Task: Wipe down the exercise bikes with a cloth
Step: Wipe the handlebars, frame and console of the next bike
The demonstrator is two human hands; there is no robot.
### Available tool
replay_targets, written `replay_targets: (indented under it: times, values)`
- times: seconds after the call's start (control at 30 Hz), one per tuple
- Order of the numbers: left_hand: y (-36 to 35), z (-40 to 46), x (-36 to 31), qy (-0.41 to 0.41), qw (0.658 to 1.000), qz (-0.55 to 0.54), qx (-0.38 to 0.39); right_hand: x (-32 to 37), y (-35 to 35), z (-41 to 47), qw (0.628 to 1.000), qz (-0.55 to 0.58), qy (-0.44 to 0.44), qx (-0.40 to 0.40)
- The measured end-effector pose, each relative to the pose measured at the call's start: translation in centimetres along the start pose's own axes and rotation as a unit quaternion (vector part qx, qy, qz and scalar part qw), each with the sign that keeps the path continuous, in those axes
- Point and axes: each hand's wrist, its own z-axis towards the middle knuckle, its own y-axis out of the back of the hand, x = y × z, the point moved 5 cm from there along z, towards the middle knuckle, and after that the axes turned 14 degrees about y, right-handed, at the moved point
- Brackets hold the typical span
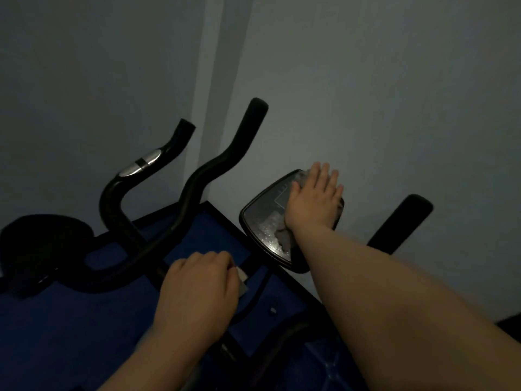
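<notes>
**Console wipe in hand; handlebars not yet reached**

Head view. The right hand (313,197) lies flat on the bike's console (262,218), fingers extended and close together, pressing the cloth (283,235) against the panel. The cloth shows as pale bunched fabric at the near edge of the palm and a sliver at the far edge; the rest is under the hand. The left hand (197,289) is curled shut around the bike's centre bar, with a small pale object (242,279) at the fingertips that cannot be identified.

Governing relation: the console's long axis runs from near-left to far-right, and the uncovered part lies to the near-left of the right hand's fingers, so the stroke likely draws back that way. The right hand is the nearer one.

Limits: lighting is very dim. The handlebars (220,167) and a dark saddle-like shape (42,244) at left read only as outlines. Any markings on the console are illegible.
</notes>
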Motion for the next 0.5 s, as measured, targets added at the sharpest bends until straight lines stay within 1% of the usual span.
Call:
replay_targets:
  times: [0.1, 0.17, 0.23, 0.3, 0.37, 0.43, 0.5]
  values:
    - [0.1, -0.1, -0.1, 0.0, 1.0, 0.0, -0.009, 3.3, -0.5, 1.2, 0.995, -0.005, 0.101, 0.001]
    - [0.2, -0.2, 0.0, 0.001, 1.0, -0.004, -0.016, 5.7, -0.6, 0.0, 0.985, 0.007, 0.172, 0.013]
    - [0.3, -0.2, 0.0, 0.006, 1.0, -0.014, -0.025, 7.5, -0.9, -2.9, 0.969, 0.019, 0.244, 0.041]
    - [0.5, -0.2, 0.1, 0.011, 0.999, -0.03, -0.027, 8.1, -1.1, -5.7, 0.949, 0.019, 0.301, 0.091]
    - [0.6, -0.3, 0.2, 0.008, 0.999, -0.038, -0.022, 7.8, -0.4, -7.1, 0.936, 0.051, 0.313, 0.15]
    - [0.7, -0.2, 0.2, -0.001, 0.999, -0.045, -0.012, 7.1, 1.3, -7.6, 0.936, 0.096, 0.277, 0.193]
    - [0.8, -0.3, 0.1, -0.009, 0.999, -0.052, -0.003, 6.3, 3.1, -8.2, 0.948, 0.1, 0.231, 0.193]
